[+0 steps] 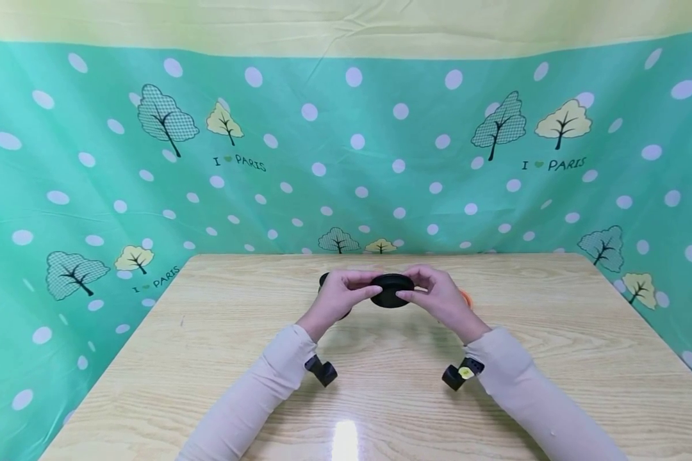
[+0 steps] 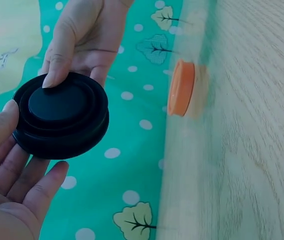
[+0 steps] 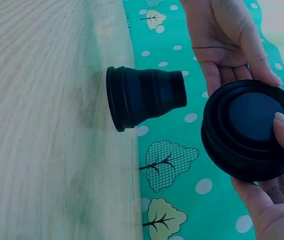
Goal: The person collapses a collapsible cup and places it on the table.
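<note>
A round black collapsed cup [image 1: 392, 291] with concentric rings is held above the table between both hands. My left hand [image 1: 341, 298] grips its left side, thumb at the near edge and fingers behind. On the opposite side my right hand [image 1: 441, 299] pinches it, the thumb lying on the ringed face. The left wrist view shows the black disc [image 2: 59, 107] with the left hand [image 2: 19, 175] at one edge and the right hand [image 2: 84, 40] at the other. Its flat centre faces the cameras in the right wrist view [image 3: 257, 116].
Behind my left hand, a second black cup [image 3: 144, 95], extended into a stepped cone, stands on the wooden table [image 1: 236, 320]. An orange round object [image 2: 182, 88] sits on the table beyond my right hand. A green dotted curtain [image 1: 300, 160] hangs behind the table.
</note>
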A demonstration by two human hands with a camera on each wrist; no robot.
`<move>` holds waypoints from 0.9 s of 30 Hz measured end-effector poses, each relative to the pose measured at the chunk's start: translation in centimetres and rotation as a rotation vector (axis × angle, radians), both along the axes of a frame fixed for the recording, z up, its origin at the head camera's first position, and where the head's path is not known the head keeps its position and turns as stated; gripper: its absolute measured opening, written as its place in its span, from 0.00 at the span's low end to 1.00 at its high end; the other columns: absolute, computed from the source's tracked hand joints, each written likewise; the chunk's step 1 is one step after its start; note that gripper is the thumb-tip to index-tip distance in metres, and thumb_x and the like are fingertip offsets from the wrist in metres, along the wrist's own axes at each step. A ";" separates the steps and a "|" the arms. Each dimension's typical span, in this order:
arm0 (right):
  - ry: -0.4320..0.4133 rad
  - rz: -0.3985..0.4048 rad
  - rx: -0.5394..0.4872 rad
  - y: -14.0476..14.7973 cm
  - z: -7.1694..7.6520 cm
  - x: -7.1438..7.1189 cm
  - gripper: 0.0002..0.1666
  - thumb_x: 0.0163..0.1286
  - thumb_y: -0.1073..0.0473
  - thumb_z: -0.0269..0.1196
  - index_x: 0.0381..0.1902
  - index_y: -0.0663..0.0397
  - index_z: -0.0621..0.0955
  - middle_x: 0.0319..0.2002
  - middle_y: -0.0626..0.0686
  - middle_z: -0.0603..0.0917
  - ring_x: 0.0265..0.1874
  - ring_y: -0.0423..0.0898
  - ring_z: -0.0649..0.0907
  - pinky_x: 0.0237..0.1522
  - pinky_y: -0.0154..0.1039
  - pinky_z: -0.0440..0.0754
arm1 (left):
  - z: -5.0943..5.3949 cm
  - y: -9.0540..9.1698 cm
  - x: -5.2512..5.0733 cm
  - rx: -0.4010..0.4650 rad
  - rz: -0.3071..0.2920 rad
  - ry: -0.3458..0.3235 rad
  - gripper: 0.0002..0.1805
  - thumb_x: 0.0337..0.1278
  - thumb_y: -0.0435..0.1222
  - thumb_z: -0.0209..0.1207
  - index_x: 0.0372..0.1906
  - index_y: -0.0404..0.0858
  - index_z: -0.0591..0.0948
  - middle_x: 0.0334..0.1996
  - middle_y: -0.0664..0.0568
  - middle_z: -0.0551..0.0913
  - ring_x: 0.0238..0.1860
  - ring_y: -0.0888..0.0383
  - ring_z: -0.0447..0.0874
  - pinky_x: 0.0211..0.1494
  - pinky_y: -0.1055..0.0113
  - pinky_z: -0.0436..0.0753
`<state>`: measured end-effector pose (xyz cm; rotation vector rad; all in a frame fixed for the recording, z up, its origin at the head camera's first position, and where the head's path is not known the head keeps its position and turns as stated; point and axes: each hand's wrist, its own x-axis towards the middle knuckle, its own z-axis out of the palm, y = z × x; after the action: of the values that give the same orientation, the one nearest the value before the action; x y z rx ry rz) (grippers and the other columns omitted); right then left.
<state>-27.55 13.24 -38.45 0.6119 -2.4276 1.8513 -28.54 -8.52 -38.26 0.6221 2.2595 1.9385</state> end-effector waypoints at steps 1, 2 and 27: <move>-0.006 0.000 0.000 0.0 0.0 0.0 0.16 0.60 0.65 0.67 0.45 0.64 0.78 0.42 0.60 0.81 0.43 0.50 0.83 0.41 0.33 0.82 | 0.0 0.0 0.0 -0.002 0.002 0.000 0.17 0.55 0.33 0.65 0.51 0.34 0.82 0.47 0.43 0.84 0.45 0.57 0.84 0.51 0.66 0.81; -0.009 0.000 -0.002 -0.1 -0.1 0.0 0.16 0.60 0.65 0.67 0.45 0.64 0.78 0.42 0.60 0.81 0.44 0.50 0.83 0.42 0.33 0.82 | 0.0 0.0 0.0 -0.002 0.004 0.001 0.17 0.54 0.33 0.65 0.50 0.33 0.82 0.46 0.42 0.84 0.45 0.57 0.84 0.51 0.66 0.81; -0.296 0.215 0.085 0.6 0.6 0.0 0.39 0.70 0.46 0.56 0.68 0.66 0.62 0.65 0.66 0.67 0.62 0.57 0.70 0.64 0.51 0.68 | 0.1 -0.4 0.8 0.074 -0.059 0.220 0.15 0.47 0.26 0.67 0.43 0.28 0.84 0.44 0.40 0.84 0.49 0.53 0.83 0.52 0.61 0.81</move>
<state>-27.50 13.87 -37.82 0.6712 -2.7352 2.0597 -27.73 -8.92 -38.11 0.9432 2.2685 2.0222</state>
